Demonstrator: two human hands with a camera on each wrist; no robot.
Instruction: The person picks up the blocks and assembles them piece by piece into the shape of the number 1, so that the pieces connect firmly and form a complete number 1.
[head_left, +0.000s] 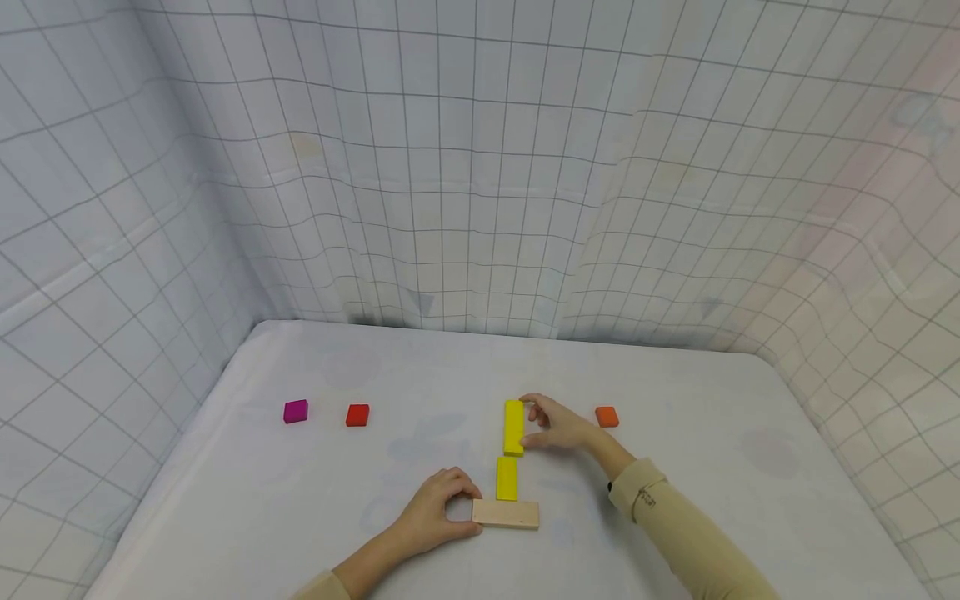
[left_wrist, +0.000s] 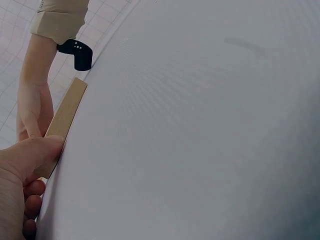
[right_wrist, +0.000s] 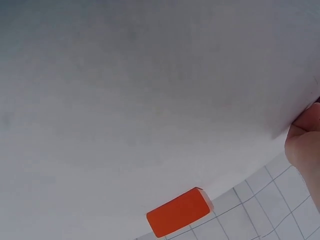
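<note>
A plain wooden block (head_left: pixel 506 514) lies crosswise near the front of the table. My left hand (head_left: pixel 431 512) grips its left end, thumb on the near side and fingers on the far side. In the left wrist view the thumb presses on that wooden block (left_wrist: pixel 65 112). Beyond it, a shorter yellow block (head_left: pixel 507 478) points away from me. A longer yellow block (head_left: pixel 513 427) follows at the far end, slightly to the right. At this longer one, my right hand (head_left: pixel 558 423) has its index finger by the far end and thumb by the near right side.
A purple block (head_left: pixel 296 411) and a red block (head_left: pixel 357 415) lie on the left of the white-covered table (head_left: pixel 225 500). To the right of my right hand lies an orange block (head_left: pixel 607 417). Gridded cloth (head_left: pixel 480 208) hangs behind and at both sides.
</note>
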